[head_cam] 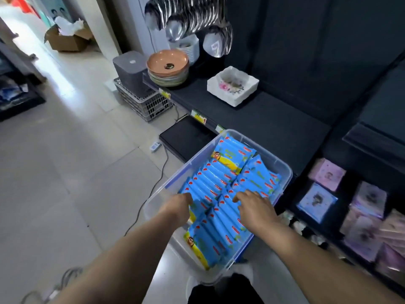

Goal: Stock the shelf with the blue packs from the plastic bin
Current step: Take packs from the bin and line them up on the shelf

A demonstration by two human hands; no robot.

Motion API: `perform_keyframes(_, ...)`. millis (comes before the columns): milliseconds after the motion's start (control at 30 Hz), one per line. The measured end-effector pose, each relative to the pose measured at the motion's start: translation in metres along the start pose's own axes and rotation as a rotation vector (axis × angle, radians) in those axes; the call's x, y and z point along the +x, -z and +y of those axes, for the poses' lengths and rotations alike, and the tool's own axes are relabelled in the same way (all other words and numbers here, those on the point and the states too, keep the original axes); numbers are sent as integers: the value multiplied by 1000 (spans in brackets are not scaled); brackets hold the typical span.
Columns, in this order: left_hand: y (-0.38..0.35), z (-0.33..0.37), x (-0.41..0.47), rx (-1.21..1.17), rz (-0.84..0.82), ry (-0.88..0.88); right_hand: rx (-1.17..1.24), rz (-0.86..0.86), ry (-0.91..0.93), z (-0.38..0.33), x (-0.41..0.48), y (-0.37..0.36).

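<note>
A clear plastic bin (282, 165) stands on the floor against the dark shelf (274, 123), filled with several blue packs (221, 178) standing in two rows. My left hand (178, 205) reaches into the left row, fingers curled down among the packs. My right hand (254, 205) rests on top of the right row with its fingers spread over the pack tops. Whether either hand grips a pack is hidden by the hands themselves.
On the shelf sit a white square dish (233, 85) and a stack of orange plates (167, 66). Ladles hang above them. A grey crate (144, 102) and a black box (186, 137) lie on the floor. Pink and purple packs (363, 218) fill the lower right shelf.
</note>
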State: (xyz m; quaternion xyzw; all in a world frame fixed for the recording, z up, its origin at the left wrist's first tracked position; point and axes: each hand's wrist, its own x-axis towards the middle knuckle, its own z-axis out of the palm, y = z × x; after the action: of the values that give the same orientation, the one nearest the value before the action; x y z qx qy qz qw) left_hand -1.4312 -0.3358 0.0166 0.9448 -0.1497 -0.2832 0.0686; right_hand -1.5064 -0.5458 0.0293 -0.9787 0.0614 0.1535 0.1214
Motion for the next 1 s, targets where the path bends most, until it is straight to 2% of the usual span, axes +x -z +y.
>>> perform_keyframes(67,-15,-1,2,8,-107,-33,2,-50,25,-1,6,-8)
perform_keyframes(167,-37,0,3,70,-172,-132,13,-84,69,2,14,-19)
perform_keyframes(367,-58,15,2,355,-161,-277,49,-170,138,12,15,-35)
perform_keyframes(500,-58,25,1,498,-136,-257,69,-201,142,18,11,-36)
perform_keyframes(667,-46,14,-7,431,-212,-202,86,-219,119,16,7,-35)
perform_keyframes(733,-34,4,-13,366,-150,-138,91,-226,115,9,5,-37)
perform_keyframes(867,-12,-21,-17,147,75,-7,85,-278,95,-13,2,-47)
perform_keyframes(1000,-4,-39,-20,-9,236,71,-18,-318,77,-37,-1,-63)
